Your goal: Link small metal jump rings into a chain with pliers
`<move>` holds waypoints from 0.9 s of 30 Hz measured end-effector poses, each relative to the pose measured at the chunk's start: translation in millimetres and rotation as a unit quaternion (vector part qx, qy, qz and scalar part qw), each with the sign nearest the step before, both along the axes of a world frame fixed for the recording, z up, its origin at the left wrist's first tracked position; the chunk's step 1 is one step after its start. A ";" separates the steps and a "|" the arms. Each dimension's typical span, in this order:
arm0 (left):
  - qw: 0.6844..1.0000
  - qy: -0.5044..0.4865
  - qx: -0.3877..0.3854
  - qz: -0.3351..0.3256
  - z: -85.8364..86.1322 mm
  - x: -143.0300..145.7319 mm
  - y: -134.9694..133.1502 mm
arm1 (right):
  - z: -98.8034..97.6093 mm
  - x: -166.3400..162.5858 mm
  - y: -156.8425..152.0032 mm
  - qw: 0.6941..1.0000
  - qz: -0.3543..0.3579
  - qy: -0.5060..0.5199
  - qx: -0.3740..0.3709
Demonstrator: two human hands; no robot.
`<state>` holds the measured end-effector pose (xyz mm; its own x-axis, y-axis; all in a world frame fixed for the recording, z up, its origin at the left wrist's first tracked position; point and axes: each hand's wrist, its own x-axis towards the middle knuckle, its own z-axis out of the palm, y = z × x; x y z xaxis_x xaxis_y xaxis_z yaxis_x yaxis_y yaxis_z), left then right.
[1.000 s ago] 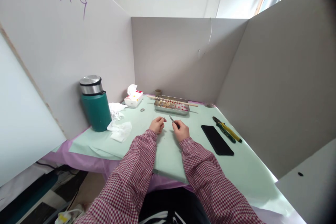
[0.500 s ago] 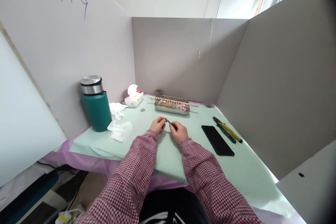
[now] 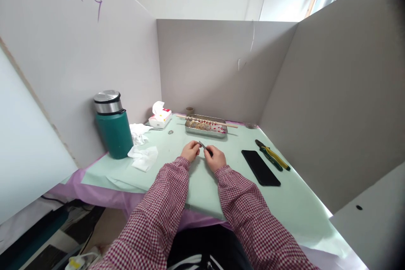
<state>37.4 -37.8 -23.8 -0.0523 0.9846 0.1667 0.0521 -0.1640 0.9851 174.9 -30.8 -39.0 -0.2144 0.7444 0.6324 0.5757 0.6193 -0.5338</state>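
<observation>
My right hand (image 3: 215, 158) is closed around a slim tool (image 3: 204, 146) with a grey metal tip and a dark grip; its exact kind is too small to tell. The tool's tip points up and left, meeting the fingertips of my left hand (image 3: 190, 151). Those left fingers are pinched together, and whatever small piece they hold cannot be made out. Just beyond both hands stands a shallow metal tray (image 3: 206, 134) with small gold, red and white pieces in it. A thin wooden stick (image 3: 232, 125) strung with small pieces lies across the tray.
Right of my hands lie a black phone (image 3: 261, 168) and yellow-green pliers (image 3: 272, 155). On the left are a green flask (image 3: 114, 135), crumpled tissues (image 3: 144, 158) and a tissue pack (image 3: 160, 118). A small ring-like item (image 3: 171, 132) and a tape roll (image 3: 190, 111) sit farther back. Grey partitions (image 3: 215, 67) enclose the table.
The whole view has shifted slightly. Both hands keep nearly the same pose, with the tool's tip still at the left fingertips.
</observation>
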 end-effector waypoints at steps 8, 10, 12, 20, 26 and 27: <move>0.998 0.052 0.016 0.027 3.6 1.3 -3.3 | 0.2 -0.5 -0.7 0.999 -0.005 -0.031 0.013; 0.995 0.083 0.024 0.048 3.1 0.2 -2.0 | -0.3 -0.3 -1.0 0.999 -0.008 -0.040 0.019; 0.989 0.124 0.032 0.071 1.5 -0.8 -0.2 | -0.9 -0.2 -1.2 0.998 -0.012 -0.049 0.021; 0.958 0.243 0.068 0.135 -4.5 1.0 4.4 | -2.9 -0.8 -1.4 0.995 -0.051 -0.072 0.038; 0.966 0.210 0.071 0.131 -4.3 2.2 4.7 | -1.6 -1.0 -3.3 0.995 -0.054 -0.074 0.044; 0.969 0.201 0.066 0.124 -3.4 2.2 4.3 | -1.4 -1.0 -3.4 0.995 -0.053 -0.073 0.044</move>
